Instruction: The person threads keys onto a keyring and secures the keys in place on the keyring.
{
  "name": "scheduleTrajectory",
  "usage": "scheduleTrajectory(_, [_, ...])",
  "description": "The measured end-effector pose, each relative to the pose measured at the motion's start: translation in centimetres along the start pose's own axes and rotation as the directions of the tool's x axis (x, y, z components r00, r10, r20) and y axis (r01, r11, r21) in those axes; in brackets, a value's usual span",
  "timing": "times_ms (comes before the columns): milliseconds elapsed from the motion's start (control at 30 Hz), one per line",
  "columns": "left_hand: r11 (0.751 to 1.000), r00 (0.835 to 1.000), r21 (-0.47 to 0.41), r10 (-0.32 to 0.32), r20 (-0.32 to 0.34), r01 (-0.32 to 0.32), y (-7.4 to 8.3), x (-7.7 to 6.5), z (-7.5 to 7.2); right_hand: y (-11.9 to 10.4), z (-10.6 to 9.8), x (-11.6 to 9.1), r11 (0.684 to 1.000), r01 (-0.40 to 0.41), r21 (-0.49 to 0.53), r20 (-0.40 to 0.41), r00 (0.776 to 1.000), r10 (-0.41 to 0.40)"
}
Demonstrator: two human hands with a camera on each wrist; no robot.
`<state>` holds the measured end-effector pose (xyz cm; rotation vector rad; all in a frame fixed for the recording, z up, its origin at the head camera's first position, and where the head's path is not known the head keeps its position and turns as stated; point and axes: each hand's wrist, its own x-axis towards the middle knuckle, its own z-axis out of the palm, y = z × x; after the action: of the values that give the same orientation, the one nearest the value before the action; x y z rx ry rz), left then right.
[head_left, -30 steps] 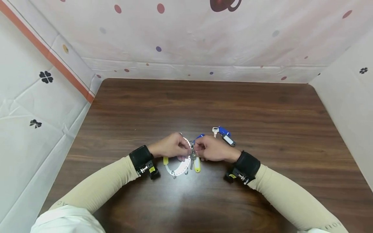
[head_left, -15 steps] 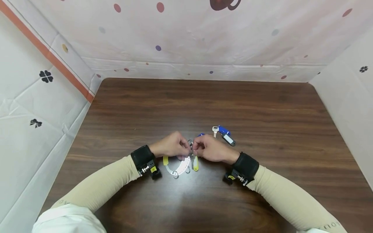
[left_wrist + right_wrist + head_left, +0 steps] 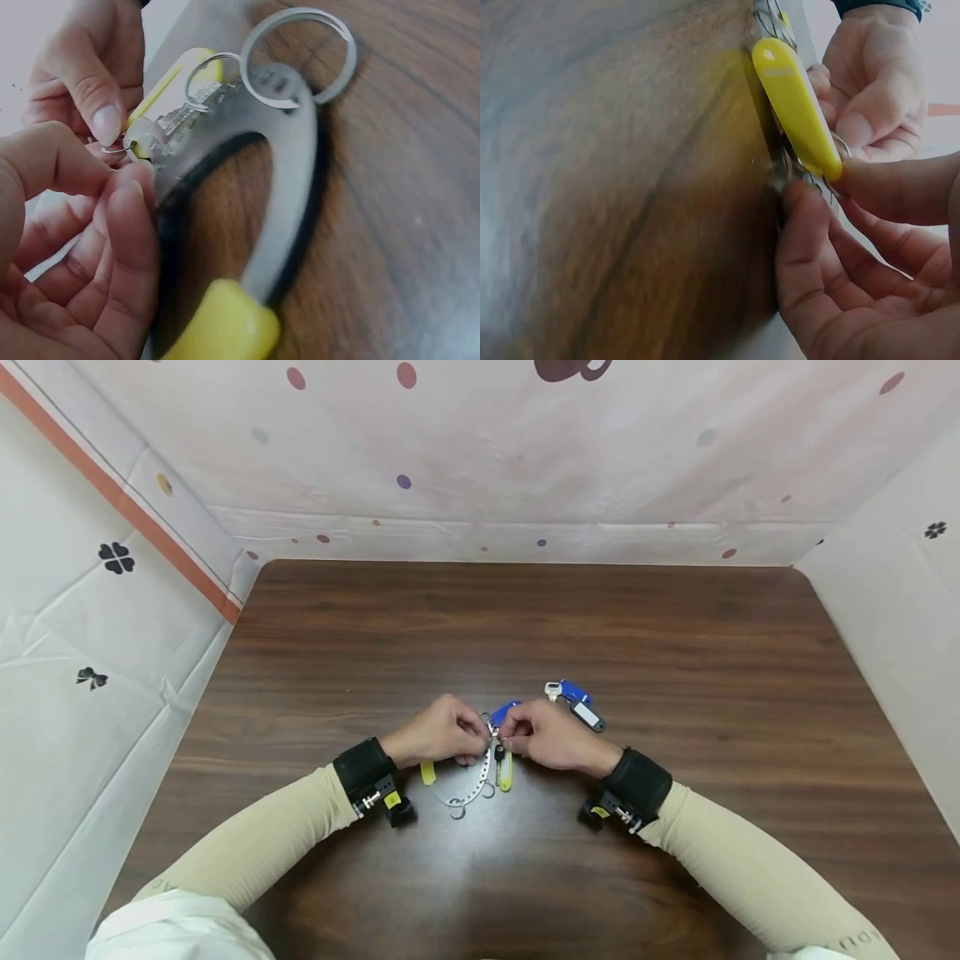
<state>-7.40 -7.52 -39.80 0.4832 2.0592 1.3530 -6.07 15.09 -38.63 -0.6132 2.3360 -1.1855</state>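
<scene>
In the head view, a flat metal key ring with holes along its band sits between the hands. The left wrist view shows its yellow sleeve. My left hand pinches a small split ring beside the band, fingertips partly hiding it. A silver key hangs there. My right hand pinches the ring end of a yellow key tag, thumb and fingertip meeting near the same split ring. Beyond the fingers lies a blue key tag, partly covered by my right hand.
Right of centre on the wooden table lie a silver key, a blue tag and a black tag. Loose split rings hang from the band's near edge. Patterned white sheets enclose the table.
The metal key ring has tilted, so its band looks narrower, and its near edge has shifted slightly right. More of the blue tag by my right hand shows. Both hands stay close together.
</scene>
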Motion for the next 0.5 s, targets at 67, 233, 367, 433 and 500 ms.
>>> scheduleTrajectory(67, [1.0,1.0,0.001,0.015,-0.017,-0.015,-0.1,-0.1,0.0,0.0,0.2,0.3,1.0,0.028,-0.004,-0.02,0.999,-0.028])
scheduleTrajectory(233, [0.997,0.998,-0.035,0.063,-0.031,-0.064,-0.1,-0.3,-0.3,0.3,0.9,0.7,0.998,0.064,0.017,-0.1,0.993,-0.062])
scheduleTrajectory(367, [0.993,0.995,-0.054,0.099,-0.03,-0.1,-0.3,-0.3,-0.5,0.3,1.3,0.8,0.996,0.084,0.037,-0.183,0.98,-0.076])
scheduleTrajectory(433, [0.992,0.993,-0.037,0.117,-0.021,-0.118,-0.4,-0.3,-0.5,0.3,1.3,0.8,0.994,0.107,0.015,-0.207,0.973,-0.102])
scheduleTrajectory(500, [0.991,0.991,-0.013,0.136,-0.003,-0.136,-0.5,-0.2,-0.6,0.2,1.2,0.9,0.989,0.145,-0.042,-0.208,0.966,-0.151])
